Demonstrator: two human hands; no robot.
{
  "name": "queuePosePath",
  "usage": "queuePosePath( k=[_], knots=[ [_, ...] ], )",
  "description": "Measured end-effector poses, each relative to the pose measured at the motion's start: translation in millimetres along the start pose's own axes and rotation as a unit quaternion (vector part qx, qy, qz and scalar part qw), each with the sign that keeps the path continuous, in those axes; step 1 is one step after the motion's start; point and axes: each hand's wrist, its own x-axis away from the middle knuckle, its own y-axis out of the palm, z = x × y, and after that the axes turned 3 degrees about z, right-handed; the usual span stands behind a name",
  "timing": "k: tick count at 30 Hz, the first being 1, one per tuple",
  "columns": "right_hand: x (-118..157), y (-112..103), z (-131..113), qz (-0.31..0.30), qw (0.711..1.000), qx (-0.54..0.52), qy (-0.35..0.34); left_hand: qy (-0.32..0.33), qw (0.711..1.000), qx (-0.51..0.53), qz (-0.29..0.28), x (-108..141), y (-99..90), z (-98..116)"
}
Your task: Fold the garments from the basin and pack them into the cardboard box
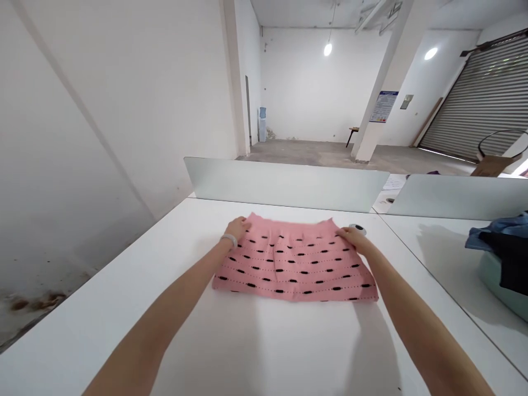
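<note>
A pink skirt (295, 264) with rows of black dashes and dots is spread out over the white table, its narrower plain band at the far side and its wide hem toward me. My left hand (238, 227) pinches the far left corner, a pale band around its wrist. At the far right corner my right hand (353, 238) grips the cloth between thumb and fingers. Fabric sags slightly between the two hands, with soft folds near the middle. Shadows of my arms fall on the tabletop in front of the hem.
A frosted glass divider (284, 184) runs along the back edge of the white table (165, 258). Just behind my right hand is a round grommet (358, 227). To the right, a pale green bin (499, 280) holds dark and denim clothes (507, 234). A wall (103, 137) borders the left.
</note>
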Motion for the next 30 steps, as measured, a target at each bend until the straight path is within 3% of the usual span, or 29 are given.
queuePosePath(
  k=[4,10,18,24,27,30],
  knots=[
    [-10,29,12,-0.034,0.996,0.06,0.056,0.0,0.999,-0.05,-0.02,-11,29.9,-15],
    [-16,19,13,0.018,0.992,0.114,0.056,0.081,0.987,-0.118,0.069,-13,25.9,-13],
    [-6,42,19,-0.002,0.971,0.238,0.026,0.062,0.975,-0.212,0.035,-9,43.0,-12],
    [18,2,21,-0.038,0.992,0.118,0.03,0.054,0.994,-0.096,0.029,22,14.1,-23],
    [58,-19,35,-0.032,0.996,0.083,0.029,0.061,0.997,-0.026,0.029,55,-6.1,-50],
    [110,-29,53,-0.004,0.996,0.085,0.02,0.02,0.999,0.019,0.016,91,-20.6,-78]
  ],
)
